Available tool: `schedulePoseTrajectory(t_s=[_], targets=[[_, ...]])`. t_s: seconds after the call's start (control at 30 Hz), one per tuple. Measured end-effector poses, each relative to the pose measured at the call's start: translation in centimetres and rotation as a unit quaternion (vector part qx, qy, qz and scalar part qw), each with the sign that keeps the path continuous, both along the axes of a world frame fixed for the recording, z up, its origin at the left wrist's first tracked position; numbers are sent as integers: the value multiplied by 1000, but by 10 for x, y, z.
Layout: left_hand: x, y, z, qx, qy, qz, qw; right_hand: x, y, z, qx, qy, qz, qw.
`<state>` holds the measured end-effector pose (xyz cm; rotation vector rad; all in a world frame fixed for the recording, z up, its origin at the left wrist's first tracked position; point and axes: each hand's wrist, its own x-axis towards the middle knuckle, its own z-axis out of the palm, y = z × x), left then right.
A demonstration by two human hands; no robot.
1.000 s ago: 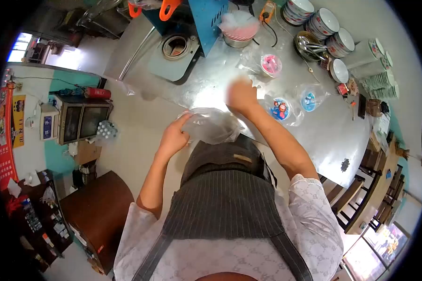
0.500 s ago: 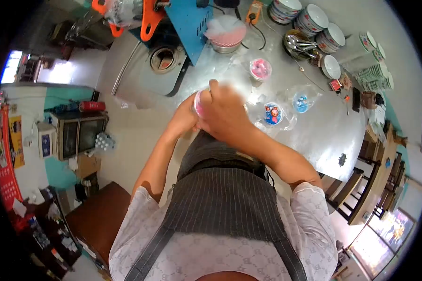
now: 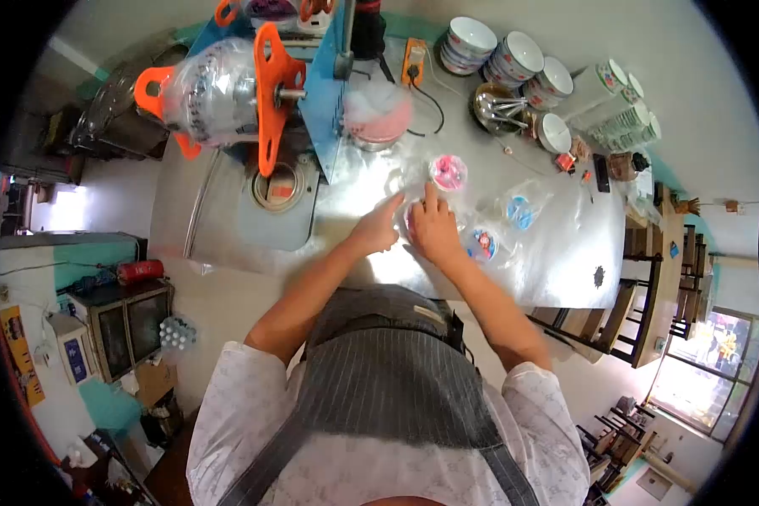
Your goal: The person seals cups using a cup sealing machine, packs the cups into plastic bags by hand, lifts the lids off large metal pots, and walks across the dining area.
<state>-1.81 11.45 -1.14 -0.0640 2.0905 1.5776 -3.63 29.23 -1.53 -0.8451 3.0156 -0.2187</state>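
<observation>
My left hand (image 3: 375, 229) is above the metal table with its index finger stretched out and the other fingers partly bent; it holds nothing. My right hand (image 3: 436, 229) rests over a small plastic cup with a pink top (image 3: 410, 221), which it mostly covers. Its fingers point toward the back of the table, and the thumb is hidden. Just beyond the fingertips stands another pink-topped cup (image 3: 449, 173). Beside my right wrist is a blue cup with a cartoon picture (image 3: 482, 245). Farther right lies a blue-topped cup (image 3: 521, 213) in clear plastic.
A machine with orange brackets, a film roll (image 3: 215, 91) and a blue panel (image 3: 319, 97) stands at left. Behind my hands is a pink-striped bag in a metal bowl (image 3: 378, 118). Stacked bowls (image 3: 513, 57), a spoon bowl (image 3: 496, 110) and paper cups (image 3: 603, 101) line the wall.
Both hands have moved from close to my body out over the table, and the left has come away from the pink cup. The view has shifted, showing more of the machine.
</observation>
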Motion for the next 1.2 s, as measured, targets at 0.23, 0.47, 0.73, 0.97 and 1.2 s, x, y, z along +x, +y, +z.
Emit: schedulePoseTrajectory(t_s=[0.23,0.47,0.73,0.97,1.2], targets=[[0,-22,-30,-65,242,-72,965,-52,-15,61,-158,-80,26,984],[10,-30,-13,-54,152,-60,985,-237,-69,34,-189,35,-113,975],[26,-41,-24,-38,160,-34,986,-296,-87,-8,-140,-123,-168,968],[15,-46,-9,-42,121,-40,991,-279,-91,21,-89,154,-28,984],[5,-39,-25,-89,223,-9,971,-119,-57,153,-252,195,41,947]])
